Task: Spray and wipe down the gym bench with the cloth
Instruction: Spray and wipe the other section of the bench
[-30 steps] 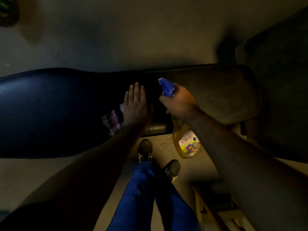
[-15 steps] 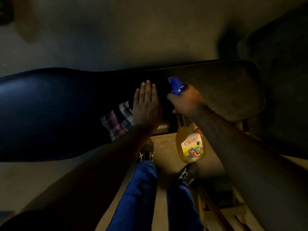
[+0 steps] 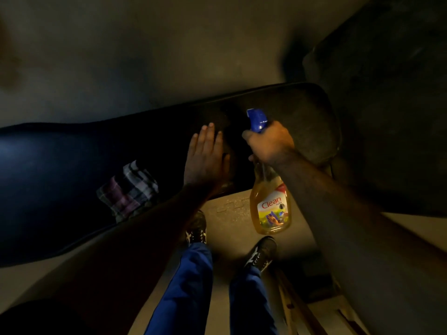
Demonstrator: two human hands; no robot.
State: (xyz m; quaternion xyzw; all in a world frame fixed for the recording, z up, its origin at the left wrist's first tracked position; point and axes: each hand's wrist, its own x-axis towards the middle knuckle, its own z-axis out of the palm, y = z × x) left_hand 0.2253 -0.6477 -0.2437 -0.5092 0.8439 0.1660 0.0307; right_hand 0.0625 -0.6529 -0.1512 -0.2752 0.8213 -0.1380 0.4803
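Head view, dim light. The gym bench [image 3: 72, 180] runs across the frame, glossy on the left and dull toward its right end. The left hand [image 3: 205, 158] lies flat on the pad, fingers straight and close together, holding nothing. The plaid cloth [image 3: 128, 189] lies crumpled on the bench near its front edge, just left of that forearm and apart from the hand. The right hand [image 3: 271, 146] is curled round the neck of the spray bottle [image 3: 269, 201], whose blue nozzle [image 3: 256, 119] points over the pad; whether a finger sits on the trigger cannot be told in this light.

Risks, as judged: the cloth is close to the edge and may slip to the floor if the forearm brushes it. A spray now may wet the left hand, since it lies just beside the nozzle. The bottle hangs beyond the bench edge, so a loose grip would drop it near the shoes [image 3: 261, 252].

Surroundings: blue trouser legs [image 3: 191, 286], pale floor [image 3: 232, 221], wooden slats [image 3: 297, 308] lower right, and a large dark object [image 3: 387, 105] crowding the bench's right end
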